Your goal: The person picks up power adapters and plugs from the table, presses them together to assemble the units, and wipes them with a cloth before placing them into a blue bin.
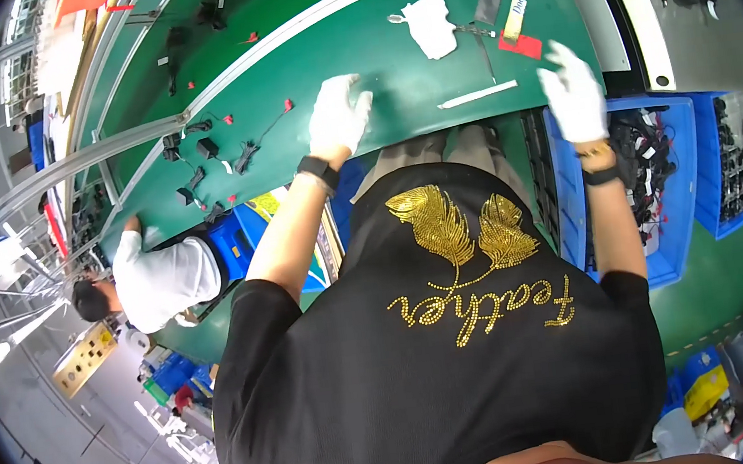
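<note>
While the left hand (339,120) and right hand (578,100) are empty, fingers parted, a flat, bright-red card (527,48) lies on the green table (394,64) by a yellow strip (512,22), just left of the right fingertips (560,54).

Blue shapes (172,374), perhaps bins, lie near a co-worker (171,284).

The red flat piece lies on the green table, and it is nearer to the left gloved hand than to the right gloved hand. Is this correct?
Not quite: the red flat piece lies on the green table, but it is nearer to the right gloved hand than to the left gloved hand, as the head view shows.
</note>
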### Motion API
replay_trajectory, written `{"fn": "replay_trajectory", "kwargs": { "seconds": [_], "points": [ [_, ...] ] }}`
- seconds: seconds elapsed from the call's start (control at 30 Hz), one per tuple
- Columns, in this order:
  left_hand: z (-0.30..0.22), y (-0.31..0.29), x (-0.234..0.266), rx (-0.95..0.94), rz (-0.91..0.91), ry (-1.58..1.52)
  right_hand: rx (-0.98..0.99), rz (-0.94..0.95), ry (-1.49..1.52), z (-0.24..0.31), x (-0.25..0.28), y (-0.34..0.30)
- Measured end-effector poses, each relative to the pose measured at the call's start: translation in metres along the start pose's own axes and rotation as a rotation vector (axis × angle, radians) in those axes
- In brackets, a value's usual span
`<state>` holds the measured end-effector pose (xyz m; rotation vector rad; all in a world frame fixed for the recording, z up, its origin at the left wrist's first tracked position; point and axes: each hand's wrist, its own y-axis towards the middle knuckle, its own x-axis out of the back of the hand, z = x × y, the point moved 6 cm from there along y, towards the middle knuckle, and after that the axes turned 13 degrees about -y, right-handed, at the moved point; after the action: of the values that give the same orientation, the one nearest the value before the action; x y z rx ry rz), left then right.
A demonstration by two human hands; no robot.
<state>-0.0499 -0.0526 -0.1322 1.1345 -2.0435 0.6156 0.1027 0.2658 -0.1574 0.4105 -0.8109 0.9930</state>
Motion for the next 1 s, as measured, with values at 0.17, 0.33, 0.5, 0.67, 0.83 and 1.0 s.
{"fn": "replay_trajectory", "kwargs": {
  "seconds": [0.17, 0.33, 0.5, 0.67, 0.83, 1.0],
  "points": [
    [0.057, -0.003, 0.007, 0.04, -0.027, 0.081, 0.225, -0.01, -0.305, 0.091, -0.118, 0.05],
    [0.122, -0.046, 0.051, 0.129, -0.254, 0.162, 0.111, -0.151, -0.711, 0.071, -0.161, 0.092],
    [0.168, -0.08, 0.083, 0.25, -0.349, 0.229, 0.37, -0.481, -0.291, 0.153, -0.099, 0.107],
    [0.175, -0.063, 0.089, 0.198, -0.31, 0.328, 0.45, -0.138, -0.587, 0.28, -0.143, 0.148],
    [0.215, -0.039, 0.094, 0.211, -0.279, 0.364, 0.444, -0.033, -0.465, 0.221, -0.254, 0.136],
    [0.248, -0.034, 0.103, 0.295, -0.386, 0.238, 0.937, 0.494, -0.502, 0.253, -0.268, -0.015]
  ]
}}
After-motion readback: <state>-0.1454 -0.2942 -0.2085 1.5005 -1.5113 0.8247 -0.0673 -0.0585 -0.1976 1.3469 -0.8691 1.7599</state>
